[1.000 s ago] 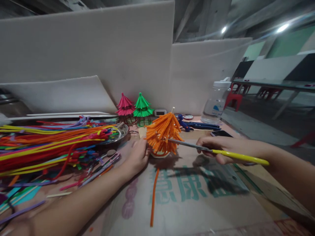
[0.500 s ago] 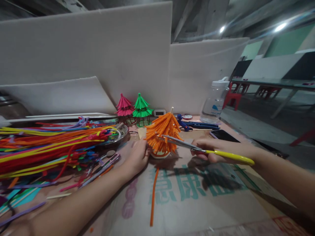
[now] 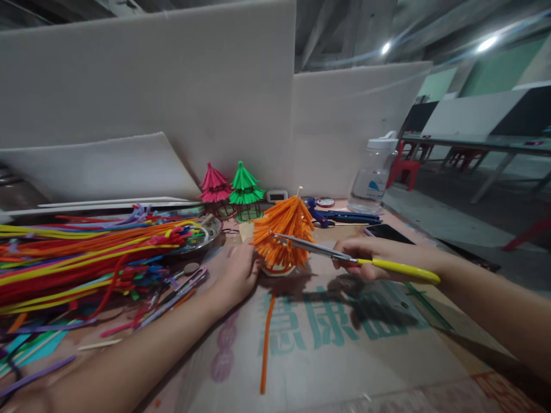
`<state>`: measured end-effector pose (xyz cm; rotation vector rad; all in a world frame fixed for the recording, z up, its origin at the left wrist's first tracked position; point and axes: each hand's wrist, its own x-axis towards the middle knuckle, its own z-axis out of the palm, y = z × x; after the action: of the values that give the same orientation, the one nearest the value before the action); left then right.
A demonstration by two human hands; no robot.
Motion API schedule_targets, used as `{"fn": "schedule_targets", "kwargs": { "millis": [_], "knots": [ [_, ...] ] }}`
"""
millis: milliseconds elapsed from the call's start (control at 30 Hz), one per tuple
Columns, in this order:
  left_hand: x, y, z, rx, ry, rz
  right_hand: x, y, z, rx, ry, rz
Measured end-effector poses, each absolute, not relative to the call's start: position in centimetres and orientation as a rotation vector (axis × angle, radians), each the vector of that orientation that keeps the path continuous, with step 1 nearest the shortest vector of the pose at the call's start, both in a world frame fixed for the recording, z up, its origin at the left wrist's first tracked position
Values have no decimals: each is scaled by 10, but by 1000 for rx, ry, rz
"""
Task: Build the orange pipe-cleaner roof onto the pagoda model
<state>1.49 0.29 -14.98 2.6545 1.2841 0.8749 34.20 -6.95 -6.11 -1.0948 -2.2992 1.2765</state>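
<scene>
An orange pipe-cleaner pavilion [image 3: 286, 223] with a layered, tree-like roof stands on a pale base at the centre, a thin stick poking from its top. My left hand [image 3: 241, 267] is closed at the left side of its base; the fingertips are partly hidden behind it. My right hand [image 3: 365, 252] grips yellow-handled scissors [image 3: 321, 249]. Their blades lie nearly together, pointing left across the front of the lower orange fringe. A loose orange pipe cleaner [image 3: 267, 344] lies on the printed cardboard [image 3: 327, 367] below the pavilion.
Bundles of coloured pipe cleaners [image 3: 86, 264] cover the left side. Behind stand a pink model [image 3: 215, 184] and a green model [image 3: 246, 186]. A blue glue gun [image 3: 316, 213], a clear bottle [image 3: 369, 178] and a phone [image 3: 390, 233] sit at the back right. White boards [image 3: 236, 103] rise behind.
The scissors' tips have moved slightly left across the orange fringe. My left hand keeps its place at the base. The whole view has shifted a little.
</scene>
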Motion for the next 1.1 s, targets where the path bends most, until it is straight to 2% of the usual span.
{"fn": "schedule_targets", "kwargs": {
  "millis": [233,1100],
  "knots": [
    [15,0,-147,2669,1269,860,348,-65,-66,-1149,-2284,1271],
    [17,2,-148,2596,1270,818,332,-71,-62,-1358,-2405,728]
  ]
}}
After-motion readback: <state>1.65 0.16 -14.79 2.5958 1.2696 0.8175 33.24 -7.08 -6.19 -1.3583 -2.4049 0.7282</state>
